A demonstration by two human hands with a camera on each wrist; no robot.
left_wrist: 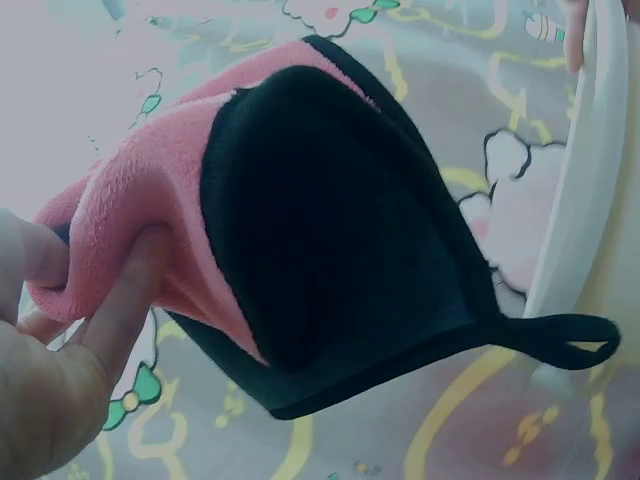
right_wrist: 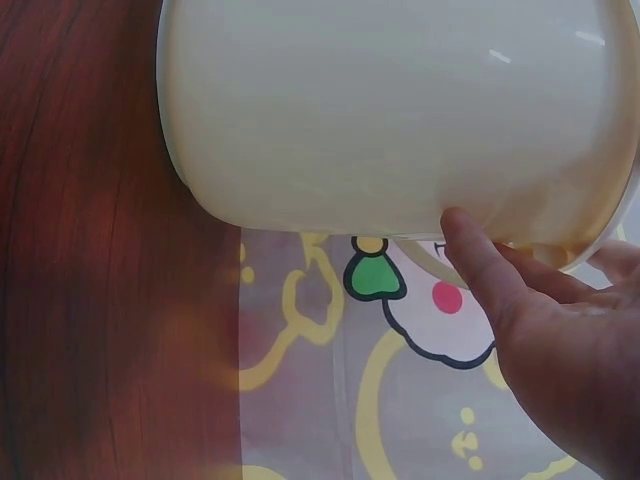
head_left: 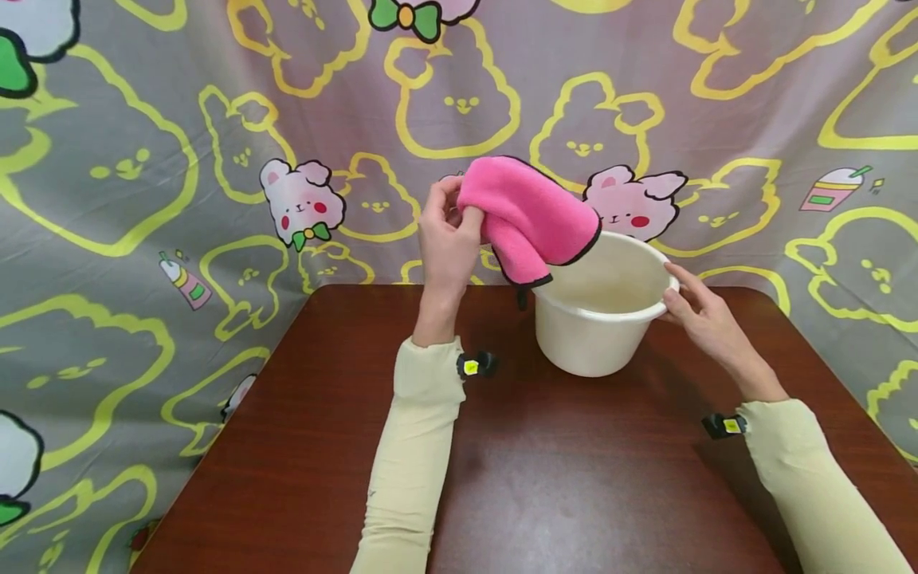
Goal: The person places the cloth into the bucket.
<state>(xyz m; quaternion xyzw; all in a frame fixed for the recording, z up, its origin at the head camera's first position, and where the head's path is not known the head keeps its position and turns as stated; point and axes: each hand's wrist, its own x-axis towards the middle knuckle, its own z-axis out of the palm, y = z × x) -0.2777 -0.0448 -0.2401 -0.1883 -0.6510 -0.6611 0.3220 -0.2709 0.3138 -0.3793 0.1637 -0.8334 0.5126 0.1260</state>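
My left hand (head_left: 450,239) pinches a folded pink cleaning cloth (head_left: 534,209) by one end and holds it up beside a cream plastic bucket (head_left: 588,344). In the left wrist view, the cloth's dark underside (left_wrist: 330,230) faces the camera, with a black hanging loop (left_wrist: 565,340) at one corner. The cloth's free end overlaps the bucket's left rim in the head view. On the bucket's right side, my right hand (head_left: 699,307) grips the rim between thumb and fingers. The right wrist view has the bucket's smooth outer wall (right_wrist: 370,120) above the thumb.
The bucket is over the far part of a dark red-brown wooden table (head_left: 301,446). A grey curtain (head_left: 344,119) with yellow bear outlines and pink-cheeked cartoon animals hangs behind and along both sides. Small black devices (head_left: 723,426) are worn at both wrists.
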